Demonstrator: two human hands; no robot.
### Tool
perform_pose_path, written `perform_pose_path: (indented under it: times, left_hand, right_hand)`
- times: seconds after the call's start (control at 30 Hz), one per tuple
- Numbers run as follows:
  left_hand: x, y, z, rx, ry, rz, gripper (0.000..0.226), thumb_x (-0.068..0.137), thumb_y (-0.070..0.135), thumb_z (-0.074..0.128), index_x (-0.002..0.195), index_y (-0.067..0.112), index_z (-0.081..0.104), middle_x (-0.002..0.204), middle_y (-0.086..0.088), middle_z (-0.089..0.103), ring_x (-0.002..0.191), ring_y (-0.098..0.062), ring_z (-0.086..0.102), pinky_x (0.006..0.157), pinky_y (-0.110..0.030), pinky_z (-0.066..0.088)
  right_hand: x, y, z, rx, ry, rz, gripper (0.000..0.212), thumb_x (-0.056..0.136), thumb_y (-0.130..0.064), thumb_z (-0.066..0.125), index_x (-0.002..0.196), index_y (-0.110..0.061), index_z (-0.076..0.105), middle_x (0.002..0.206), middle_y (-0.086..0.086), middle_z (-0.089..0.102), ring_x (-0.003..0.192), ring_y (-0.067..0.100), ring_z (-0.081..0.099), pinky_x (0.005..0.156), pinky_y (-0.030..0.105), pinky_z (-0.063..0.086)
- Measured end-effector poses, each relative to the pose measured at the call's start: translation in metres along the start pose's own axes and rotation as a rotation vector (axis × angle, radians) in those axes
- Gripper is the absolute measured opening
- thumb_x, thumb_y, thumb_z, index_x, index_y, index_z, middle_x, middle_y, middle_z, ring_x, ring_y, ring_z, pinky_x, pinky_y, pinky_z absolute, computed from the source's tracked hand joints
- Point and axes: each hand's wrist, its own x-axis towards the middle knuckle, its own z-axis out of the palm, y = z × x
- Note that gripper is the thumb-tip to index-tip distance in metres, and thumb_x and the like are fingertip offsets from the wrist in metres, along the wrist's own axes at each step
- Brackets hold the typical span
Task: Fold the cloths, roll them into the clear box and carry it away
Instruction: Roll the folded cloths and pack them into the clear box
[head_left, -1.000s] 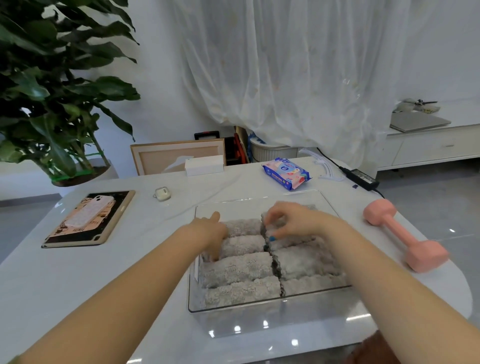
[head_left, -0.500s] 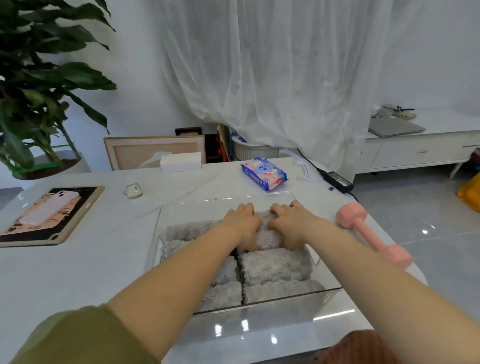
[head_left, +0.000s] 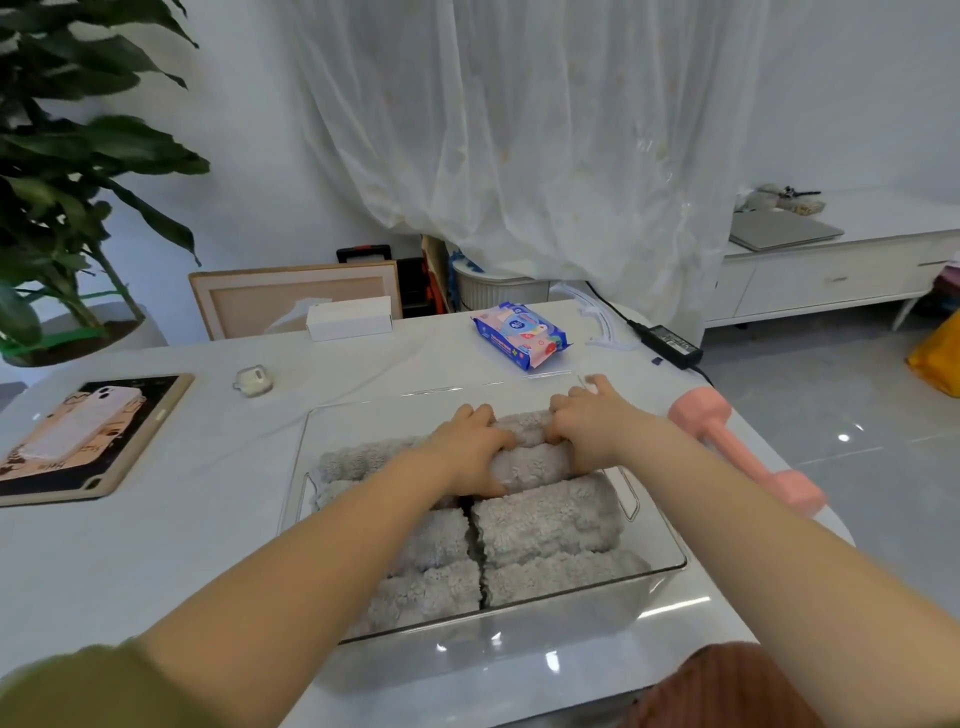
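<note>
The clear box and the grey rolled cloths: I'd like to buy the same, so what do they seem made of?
The clear rectangular box looks like rigid, glossy transparent plastic, possibly acrylic: its walls are see-through and catch sharp highlights. The grey rolled cloths look like plush microfibre or terry, matte, with a nubby pile.

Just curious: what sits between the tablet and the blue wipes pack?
A small whitish case, resting on the white table, seen in the head view.
</note>
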Motion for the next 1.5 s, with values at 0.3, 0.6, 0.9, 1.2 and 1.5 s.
perform_pose_path:
  times: [0.3, 0.6, 0.9, 1.2, 1.5]
  left_hand:
    - [-0.061, 0.024, -0.008, -0.235, -0.174, 0.2, 0.035, 0.079, 0.044, 0.069, 0.102, 0.028, 0.05, 0.107, 0.004, 0.042, 0.099, -0.018, 0.05, 0.089, -0.038, 0.045]
    - [-0.061, 0.042, 0.011, 0.129, -0.162, 0.287, 0.043, 0.078, 0.026, 0.071, 0.115, 0.021, 0.049, 0.116, -0.009, 0.042, 0.086, -0.023, 0.045, 0.062, -0.034, 0.034]
    - [-0.057, 0.032, 0.025, -0.008, -0.095, 0.296, 0.043, 0.077, 0.032, 0.074, 0.112, 0.019, 0.052, 0.11, -0.003, 0.051, 0.094, -0.021, 0.052, 0.069, -0.03, 0.037]
    - [-0.105, -0.002, -0.019, -0.172, -0.111, 0.067, 0.087, 0.072, 0.062, 0.068, 0.141, 0.028, 0.027, 0.14, 0.007, 0.033, 0.127, -0.013, 0.036, 0.103, -0.035, 0.039]
    - [-0.127, -0.012, 0.018, 0.163, -0.292, -0.174, 0.085, 0.084, 0.037, 0.065, 0.147, 0.015, 0.012, 0.146, -0.007, 0.033, 0.129, -0.028, 0.038, 0.097, -0.044, 0.041]
  right_hand:
    - [-0.068, -0.003, -0.016, 0.421, -0.162, -0.188, 0.026, 0.072, -0.039, 0.077, 0.094, -0.028, 0.069, 0.121, -0.004, 0.051, 0.113, 0.011, 0.05, 0.104, 0.03, 0.034]
    - [-0.071, -0.037, 0.008, -0.173, -0.139, -0.24, 0.023, 0.08, -0.025, 0.059, 0.101, -0.019, 0.065, 0.118, 0.004, 0.049, 0.105, 0.028, 0.054, 0.09, 0.038, 0.04]
    - [-0.071, -0.032, 0.011, -0.235, -0.172, -0.236, 0.025, 0.081, -0.024, 0.055, 0.105, -0.021, 0.062, 0.113, 0.004, 0.053, 0.101, 0.026, 0.056, 0.084, 0.036, 0.033]
    - [-0.074, -0.027, -0.008, 0.369, -0.131, -0.161, 0.036, 0.073, -0.038, 0.072, 0.104, -0.026, 0.057, 0.109, -0.003, 0.051, 0.095, 0.016, 0.051, 0.083, 0.034, 0.045]
    - [-0.059, -0.042, 0.018, 0.321, -0.138, -0.217, 0.034, 0.069, -0.02, 0.065, 0.095, -0.031, 0.045, 0.101, -0.006, 0.041, 0.092, 0.016, 0.04, 0.075, 0.031, 0.036]
